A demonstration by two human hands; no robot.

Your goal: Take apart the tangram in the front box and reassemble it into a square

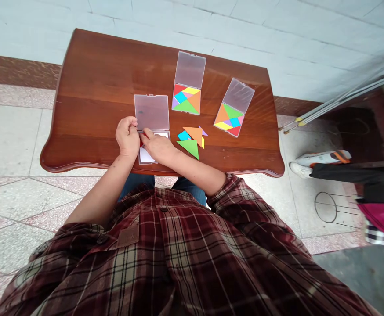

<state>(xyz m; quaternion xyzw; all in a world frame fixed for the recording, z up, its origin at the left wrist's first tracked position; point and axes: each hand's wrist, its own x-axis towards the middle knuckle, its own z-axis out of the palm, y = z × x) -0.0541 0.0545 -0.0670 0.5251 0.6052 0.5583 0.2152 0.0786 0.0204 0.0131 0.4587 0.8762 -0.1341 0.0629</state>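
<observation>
An open clear plastic case point(147, 159) lies at the table's front edge, its lid point(151, 112) folded back toward the wall. Inside its white-lined base, a red tangram piece point(142, 139) shows at the left side, partly covered by my fingers. My right hand point(159, 148) reaches over the base with its fingertips on the red piece. At the left rim is my left hand point(128, 138), fingers curled; what they hold, if anything, is hidden. To the right lie loose tangram pieces: a green triangle point(190, 148), an orange triangle point(194, 134), a blue square point(183, 135) and smaller purple and yellow ones.
Two more open cases hold coloured tangram pieces: one at the back point(187, 99), another at the right point(229, 119). The brown wooden table point(93, 87) stands near a pale wall. On the right, another person's leg point(340, 172) and a wire ring stand point(325, 207) are visible.
</observation>
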